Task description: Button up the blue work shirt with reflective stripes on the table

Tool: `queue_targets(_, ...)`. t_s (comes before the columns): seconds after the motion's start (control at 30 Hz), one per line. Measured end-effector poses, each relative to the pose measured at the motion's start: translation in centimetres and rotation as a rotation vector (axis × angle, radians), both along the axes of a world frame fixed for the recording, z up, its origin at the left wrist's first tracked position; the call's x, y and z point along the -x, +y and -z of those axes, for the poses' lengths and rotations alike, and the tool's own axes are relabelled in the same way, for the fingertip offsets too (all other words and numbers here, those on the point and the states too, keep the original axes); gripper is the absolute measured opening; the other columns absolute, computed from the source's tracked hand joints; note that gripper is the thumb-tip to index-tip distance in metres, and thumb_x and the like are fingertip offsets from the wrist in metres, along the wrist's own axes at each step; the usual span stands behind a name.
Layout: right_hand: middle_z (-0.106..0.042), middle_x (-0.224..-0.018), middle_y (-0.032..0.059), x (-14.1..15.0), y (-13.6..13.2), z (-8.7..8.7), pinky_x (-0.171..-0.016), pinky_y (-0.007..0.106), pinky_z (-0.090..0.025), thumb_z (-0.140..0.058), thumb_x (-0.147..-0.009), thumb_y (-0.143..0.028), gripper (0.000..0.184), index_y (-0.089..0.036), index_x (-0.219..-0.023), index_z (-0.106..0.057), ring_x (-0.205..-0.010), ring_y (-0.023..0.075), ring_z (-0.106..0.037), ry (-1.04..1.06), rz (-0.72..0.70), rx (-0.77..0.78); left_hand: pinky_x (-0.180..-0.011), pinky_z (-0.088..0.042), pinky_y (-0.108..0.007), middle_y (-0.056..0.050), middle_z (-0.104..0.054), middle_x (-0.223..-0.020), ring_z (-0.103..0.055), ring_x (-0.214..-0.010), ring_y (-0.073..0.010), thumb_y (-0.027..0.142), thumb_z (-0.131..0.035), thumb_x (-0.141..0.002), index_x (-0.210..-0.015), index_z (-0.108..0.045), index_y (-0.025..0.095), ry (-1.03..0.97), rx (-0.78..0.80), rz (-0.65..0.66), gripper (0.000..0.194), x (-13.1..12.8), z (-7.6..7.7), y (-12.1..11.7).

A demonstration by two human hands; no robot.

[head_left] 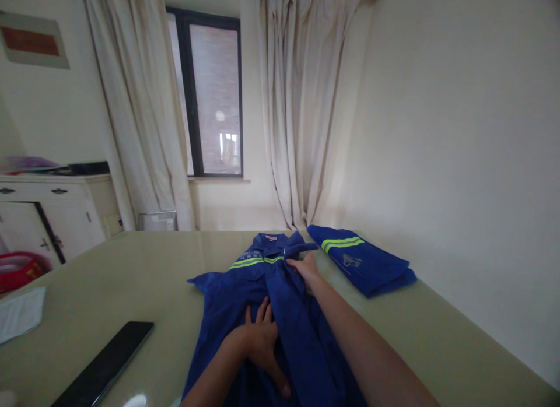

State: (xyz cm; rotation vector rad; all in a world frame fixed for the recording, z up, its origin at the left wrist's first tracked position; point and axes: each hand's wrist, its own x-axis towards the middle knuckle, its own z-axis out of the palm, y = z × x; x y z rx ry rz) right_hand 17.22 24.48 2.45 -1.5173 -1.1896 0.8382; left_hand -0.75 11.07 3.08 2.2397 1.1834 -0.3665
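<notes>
A blue work shirt [236, 305] with yellow-green reflective stripes lies on the table, its collar at the far end. One long strip of it, seemingly a sleeve, runs folded down over the front. My left hand [261, 340] rests on the shirt's middle with its fingers spread, the fingertips close against the edge of that strip. Up near the shoulder, my right hand [307, 271] grips the shirt's right side, the cloth pinched at the thumb and fingers. Part of the right fingers is hidden by the fabric.
A folded blue garment [365, 264] with the same stripes lies at the table's right, near the wall. On the left are a black phone-like device [105, 363], a sheet of paper [21, 313] and a red container [21, 270]. A white cabinet [70, 211] stands beyond.
</notes>
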Motion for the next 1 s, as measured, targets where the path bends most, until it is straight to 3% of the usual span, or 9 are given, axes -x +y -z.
queue_targets(0.1, -0.068, -0.069, -0.0013, 0.6, -0.3, -0.2, -0.061, 0.031, -0.049, -0.081, -0.067, -0.03, 0.043, -0.015, -0.104, -0.063, -0.064, 0.0202, -0.064, -0.116, -0.11, 0.026, -0.095, 0.016, -0.085, -0.008, 0.02, -0.164, 0.032, -0.138, -0.0505, 0.067, -0.09, -0.029, -0.155, 0.007, 0.043, -0.026, -0.022, -0.001, 0.16, 0.1, -0.1, -0.1)
queue_targets(0.27, -0.069, -0.069, 0.0039, 0.4, -0.3, -1.2, -0.075, 0.03, -0.047, -0.075, -0.068, -0.018, 0.01, -0.018, -0.065, -0.066, -0.077, 0.0226, -0.066, -0.34, -0.111, -0.083, -0.098, 0.014, -0.084, -0.008, 0.018, -0.165, 0.031, -0.139, -0.0513, 0.07, -0.089, -0.029, -0.156, -0.001, 0.04, -0.045, -0.026, 0.012, 0.158, 0.1, -0.6, -0.5)
queue_targets(0.4, -0.071, -0.093, 0.0098, -2.4, 0.1, -3.9, -0.089, 0.03, -0.043, -0.062, -0.08, -0.022, 0.01, -0.018, -0.081, -0.071, -0.099, 0.025, -0.062, -0.455, 0.019, -0.22, -0.097, 0.015, -0.084, -0.009, 0.019, -0.165, 0.031, -0.138, -0.051, 0.073, -0.087, -0.031, -0.156, 0.004, 0.039, -0.09, -0.067, 0.005, 0.158, 0.3, -0.4, -0.6)
queue_targets(0.53, -0.07, -0.1, 0.0105, -9.6, 0.3, -7.2, -0.088, 0.033, -0.045, -0.055, -0.08, -0.027, 0.034, -0.015, -0.106, -0.072, -0.093, 0.0242, -0.062, -0.629, 0.22, -0.431, -0.1, 0.014, -0.083, -0.012, 0.018, -0.164, 0.027, -0.141, -0.0484, 0.07, -0.088, -0.033, -0.154, 0.014, 0.038, -0.088, -0.079, -0.018, 0.161, 0.1, -0.6, -0.7)
queue_targets(0.67, -0.07, -0.096, 0.012, -17.8, -0.9, -7.3, -0.084, 0.038, -0.048, -0.061, -0.077, -0.032, 0.049, -0.013, -0.122, -0.065, -0.09, 0.0273, -0.064, -0.631, 0.422, -0.17, -0.111, 0.008, -0.075, -0.018, 0.016, -0.163, 0.017, -0.148, -0.0431, 0.071, -0.085, -0.036, -0.156, 0.014, 0.026, -0.056, -0.119, -0.079, 0.162, -0.3, -2.0, -1.1)
queue_targets(0.73, -0.07, -0.1, 0.0166, -20.3, -2.6, -5.7, -0.086, 0.041, -0.05, -0.065, -0.074, -0.033, 0.057, -0.01, -0.125, -0.062, -0.095, 0.0303, -0.065, -0.601, 0.465, -0.088, -0.111, 0.007, -0.075, -0.018, 0.012, -0.164, 0.012, -0.149, -0.0435, 0.07, -0.085, -0.037, -0.157, 0.012, 0.023, -0.029, -0.165, -0.112, 0.16, -0.3, -2.6, -1.5)
queue_targets(0.83, -0.065, -0.113, 0.018, -20.9, -7.1, -2.8, -0.091, 0.042, -0.051, -0.06, -0.077, -0.033, 0.056, -0.012, -0.128, -0.059, -0.1, 0.0286, -0.065, -0.537, 0.369, -0.214, -0.107, 0.001, -0.082, -0.018, 0.006, -0.165, 0.006, -0.148, -0.0502, 0.069, -0.086, -0.035, -0.157, 0.007, 0.027, -0.029, -0.171, -0.095, 0.16, -0.6, -2.8, -2.5)
queue_targets(0.9, -0.064, -0.118, 0.0146, -19.7, -11.3, -1.4, -0.088, 0.039, -0.054, -0.057, -0.081, -0.04, 0.05, -0.018, -0.127, -0.059, -0.102, 0.0268, -0.065, -0.484, 0.16, -0.3, -0.109, -0.008, -0.081, -0.015, 0.001, -0.166, 0.0, -0.148, -0.0505, 0.071, -0.085, -0.038, -0.158, 0.002, 0.032, -0.095, -0.114, -0.002, 0.153, -1.1, -2.3, -3.1)
queue_targets(1.0, -0.069, -0.103, 0.0093, -17.1, -18.7, -0.9, -0.084, 0.038, -0.056, -0.052, -0.091, -0.049, 0.037, -0.025, -0.116, -0.065, -0.091, 0.0249, -0.067, -0.477, -0.184, -0.21, -0.114, -0.005, -0.076, -0.01, -0.002, -0.167, -0.001, -0.15, -0.0472, 0.078, -0.077, -0.048, -0.158, -0.01, 0.033, -0.205, -0.11, 0.147, 0.137, -2.2, -1.3, -3.7)
